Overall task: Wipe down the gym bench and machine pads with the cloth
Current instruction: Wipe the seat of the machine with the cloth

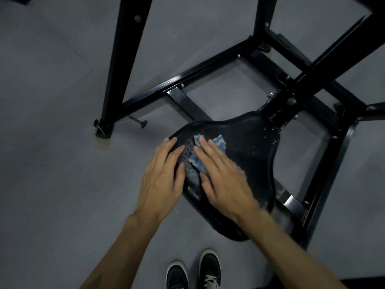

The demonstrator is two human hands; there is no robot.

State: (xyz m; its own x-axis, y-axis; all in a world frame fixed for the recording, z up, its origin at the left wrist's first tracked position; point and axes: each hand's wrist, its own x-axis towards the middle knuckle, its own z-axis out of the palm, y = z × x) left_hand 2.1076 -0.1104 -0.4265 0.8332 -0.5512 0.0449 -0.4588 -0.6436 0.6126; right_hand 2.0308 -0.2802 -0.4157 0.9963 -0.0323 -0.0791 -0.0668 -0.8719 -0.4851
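A small black knob pin (pixel 138 122) is lying on the grey floor (pixel 52 101) beside the foot of the black steel frame (pixel 125 59), at the far left of the machine. Moving rightward, the left hand (pixel 161 174) is resting flat on the near-left edge of the black seat pad (pixel 245 147), its grip relaxed and apart, fingers straight and holding nothing. Just beside it, the right hand (pixel 220 174) is pressing the blue-and-white cloth (pixel 217 143) down onto the middle of the pad; its fingers are lying straight and spread over the cloth, not curled round it, so this grip is also apart. The cloth is sticking out beyond the fingertips and beside the thumb, touching the pad's textured surface. The right forearm is looking slightly blurred. Further right, small wet droplets are glinting on the pad near its narrow end, where the pad is meeting the frame's post. Below, between the forearms, two dark shoes (pixel 193 272) with white soles are standing on the floor.
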